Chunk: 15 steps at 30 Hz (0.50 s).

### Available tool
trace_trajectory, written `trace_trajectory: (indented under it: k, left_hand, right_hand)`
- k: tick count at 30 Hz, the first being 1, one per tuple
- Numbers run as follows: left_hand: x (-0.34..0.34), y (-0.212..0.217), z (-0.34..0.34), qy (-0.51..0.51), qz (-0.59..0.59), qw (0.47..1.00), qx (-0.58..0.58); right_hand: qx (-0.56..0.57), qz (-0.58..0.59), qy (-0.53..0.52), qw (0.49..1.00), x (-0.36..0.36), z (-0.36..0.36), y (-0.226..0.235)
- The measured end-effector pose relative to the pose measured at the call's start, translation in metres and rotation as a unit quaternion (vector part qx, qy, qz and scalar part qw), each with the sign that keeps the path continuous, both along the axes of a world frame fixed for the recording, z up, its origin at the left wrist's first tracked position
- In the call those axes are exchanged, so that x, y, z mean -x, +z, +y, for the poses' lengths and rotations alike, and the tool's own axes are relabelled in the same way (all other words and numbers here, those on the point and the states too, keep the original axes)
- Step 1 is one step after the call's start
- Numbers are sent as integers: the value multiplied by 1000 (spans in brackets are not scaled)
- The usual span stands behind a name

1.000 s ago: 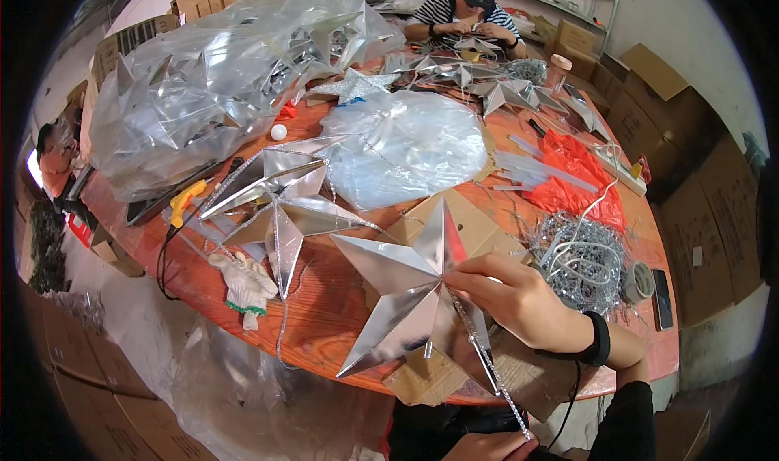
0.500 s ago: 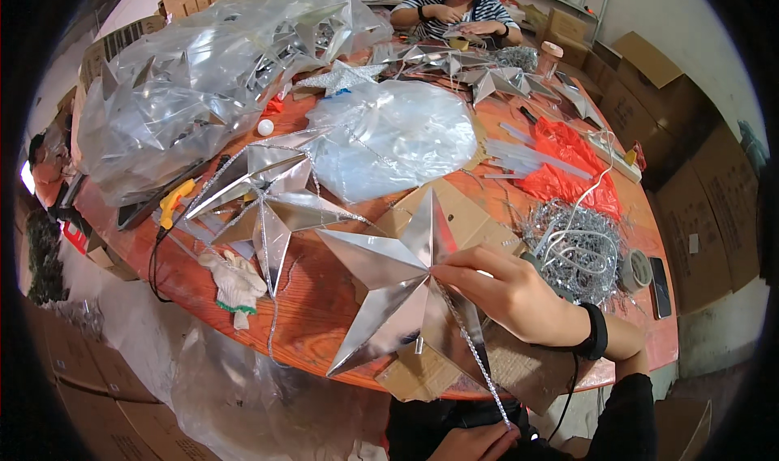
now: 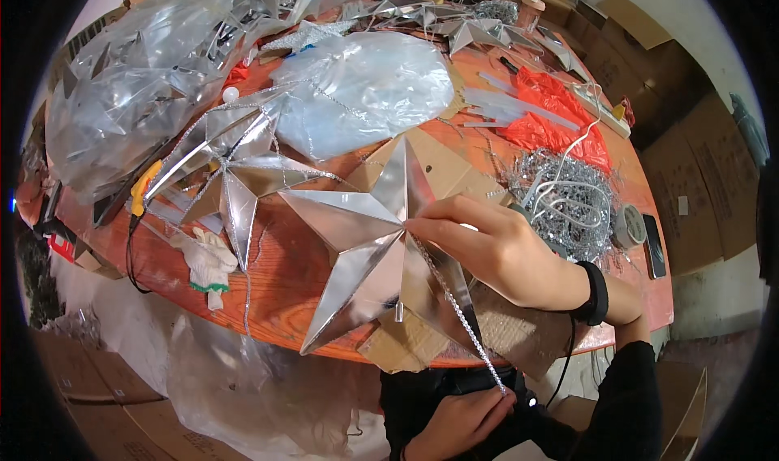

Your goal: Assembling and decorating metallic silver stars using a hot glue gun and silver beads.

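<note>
A: Biggest thing first?
B: The red-brown tabletop (image 3: 284, 299), spreading beyond the mirrored 5-pointed star (image 3: 377, 262). The star is at its edge, with cardboard (image 3: 466, 169) beneath.
A: How would the star handle?
B: Light and stiff, I'd judge, but slick, with points that might crease; best held by the ridges near its centre.
A: Hands?
B: Right hand (image 3: 503, 254): fingers pinched together at the star's centre, seemingly on the sparkly silver cord (image 3: 454, 303). Left hand (image 3: 458, 420), nearside of the star: fingers pinching the cord's lower end.
A: The cord?
B: Probably soft; grip its 2 ends.
</note>
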<state>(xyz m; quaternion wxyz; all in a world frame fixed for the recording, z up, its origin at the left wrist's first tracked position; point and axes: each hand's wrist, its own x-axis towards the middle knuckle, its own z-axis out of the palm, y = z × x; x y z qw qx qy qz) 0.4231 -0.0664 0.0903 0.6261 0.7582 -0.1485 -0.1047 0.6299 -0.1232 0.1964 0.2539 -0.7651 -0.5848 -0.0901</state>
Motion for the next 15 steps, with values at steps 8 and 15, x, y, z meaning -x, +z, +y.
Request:
trace_trajectory:
  k: [8, 15]
  left_hand:
    - [-3, -9, -1, 6, -15, 1000, 1]
    - [-1, -19, 3, 38, 26, 998, 31]
  right_hand:
    - [-3, 5, -2, 1000, 0, 1, -1]
    - [-16, -22, -4, 1000, -1, 1, -4]
